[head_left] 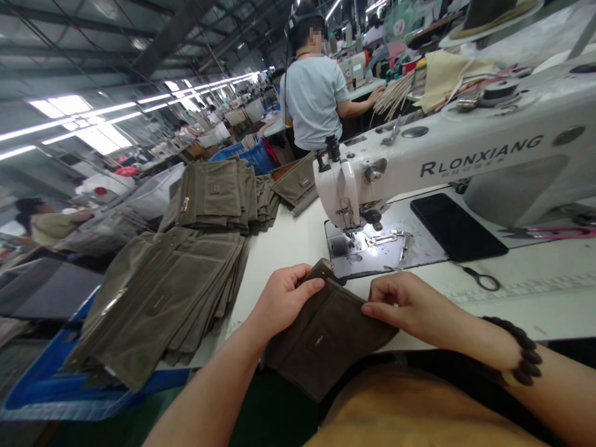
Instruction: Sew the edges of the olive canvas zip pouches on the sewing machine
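Note:
A dark olive-brown fabric panel (pixel 321 347) with a stitched pocket and a small metal label hangs over the near edge of the table. My left hand (pixel 286 298) grips its upper left part, thumb on top. At its upper right edge, my right hand (pixel 395 304) pinches the fabric between thumb and fingers. Just beyond the panel is the needle area of a white sewing machine (pixel 344 192), its metal plate (pixel 386 245) lit by a lamp. The panel's top corner lies close to the plate's near edge.
Stacks of similar olive panels (pixel 209 192) (pixel 158 298) lie to the left, partly over a blue crate (pixel 93 403). A black phone (pixel 459 226), small scissors (pixel 487 280) and pink-handled snips (pixel 559 232) rest right. A co-worker in a light blue shirt (pixel 314 99) sits ahead.

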The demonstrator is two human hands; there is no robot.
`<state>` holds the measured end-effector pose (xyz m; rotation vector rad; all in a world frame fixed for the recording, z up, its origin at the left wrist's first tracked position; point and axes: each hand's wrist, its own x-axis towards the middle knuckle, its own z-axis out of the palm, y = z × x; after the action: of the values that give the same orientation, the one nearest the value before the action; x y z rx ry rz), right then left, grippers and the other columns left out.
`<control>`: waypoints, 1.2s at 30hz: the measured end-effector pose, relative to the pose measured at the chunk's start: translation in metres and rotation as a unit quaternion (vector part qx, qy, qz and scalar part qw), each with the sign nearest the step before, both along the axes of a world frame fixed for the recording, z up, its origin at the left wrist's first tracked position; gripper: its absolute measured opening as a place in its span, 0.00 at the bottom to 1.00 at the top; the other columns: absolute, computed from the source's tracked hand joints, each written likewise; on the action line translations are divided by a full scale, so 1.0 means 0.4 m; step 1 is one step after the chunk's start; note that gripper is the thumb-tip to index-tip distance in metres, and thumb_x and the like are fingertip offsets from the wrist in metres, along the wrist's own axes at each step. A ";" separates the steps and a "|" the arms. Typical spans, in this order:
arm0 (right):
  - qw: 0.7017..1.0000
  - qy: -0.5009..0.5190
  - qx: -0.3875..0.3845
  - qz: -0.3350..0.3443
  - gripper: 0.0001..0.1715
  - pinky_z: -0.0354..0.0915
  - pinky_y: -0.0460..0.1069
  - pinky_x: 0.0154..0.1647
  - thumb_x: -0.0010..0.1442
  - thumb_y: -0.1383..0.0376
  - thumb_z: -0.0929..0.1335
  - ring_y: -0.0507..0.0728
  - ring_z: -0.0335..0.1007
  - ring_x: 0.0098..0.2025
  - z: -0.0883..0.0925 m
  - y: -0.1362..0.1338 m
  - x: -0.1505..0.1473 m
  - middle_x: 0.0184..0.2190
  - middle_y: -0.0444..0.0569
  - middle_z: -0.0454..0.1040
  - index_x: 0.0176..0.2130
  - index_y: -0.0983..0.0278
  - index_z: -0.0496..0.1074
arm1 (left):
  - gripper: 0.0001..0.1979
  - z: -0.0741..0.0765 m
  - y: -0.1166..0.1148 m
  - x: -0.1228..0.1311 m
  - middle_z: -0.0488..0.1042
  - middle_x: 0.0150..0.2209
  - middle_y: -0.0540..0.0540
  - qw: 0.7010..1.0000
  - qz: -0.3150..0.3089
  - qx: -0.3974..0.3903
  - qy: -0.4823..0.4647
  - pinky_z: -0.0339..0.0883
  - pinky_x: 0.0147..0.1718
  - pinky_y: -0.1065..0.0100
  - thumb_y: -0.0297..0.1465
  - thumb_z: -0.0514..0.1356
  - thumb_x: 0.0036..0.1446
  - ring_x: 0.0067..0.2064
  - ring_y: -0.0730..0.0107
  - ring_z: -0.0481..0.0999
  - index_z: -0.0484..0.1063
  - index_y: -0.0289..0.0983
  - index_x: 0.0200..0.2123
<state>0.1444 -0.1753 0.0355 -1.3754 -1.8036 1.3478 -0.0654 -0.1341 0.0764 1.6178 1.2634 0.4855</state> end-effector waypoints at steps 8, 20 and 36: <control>1.000 0.028 -0.006 -0.008 0.13 0.47 0.43 0.19 0.50 0.63 0.65 0.46 0.50 0.20 -0.032 0.012 -0.009 0.17 0.39 0.58 0.20 0.65 0.59 | 0.11 -0.001 0.030 0.010 0.70 0.26 0.50 0.999 -0.032 0.007 0.042 0.61 0.26 0.72 0.37 0.55 0.51 0.27 0.71 0.67 0.70 0.33 0.30; 0.980 -0.023 0.132 0.150 0.16 0.60 0.44 0.31 0.56 0.70 0.62 0.50 0.66 0.32 -0.011 0.050 0.031 0.35 0.45 0.72 0.45 0.62 0.67 | 0.11 -0.045 0.123 0.027 0.70 0.25 0.49 0.988 -0.095 0.037 0.118 0.59 0.26 0.71 0.36 0.53 0.51 0.28 0.69 0.67 0.69 0.34 0.28; 0.764 -0.202 0.538 0.292 0.23 0.58 0.49 0.25 0.62 0.71 0.51 0.53 0.60 0.26 -0.060 0.137 0.063 0.36 0.55 0.70 0.38 0.70 0.71 | 0.09 -0.130 0.212 0.088 0.70 0.22 0.51 0.953 -0.166 0.112 0.228 0.55 0.25 0.72 0.33 0.55 0.52 0.28 0.70 0.69 0.70 0.35 0.24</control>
<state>0.1697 -0.1207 0.0115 -0.4468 -2.7352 -0.0203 -0.0302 -0.0491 0.0243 2.1737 1.2569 0.0388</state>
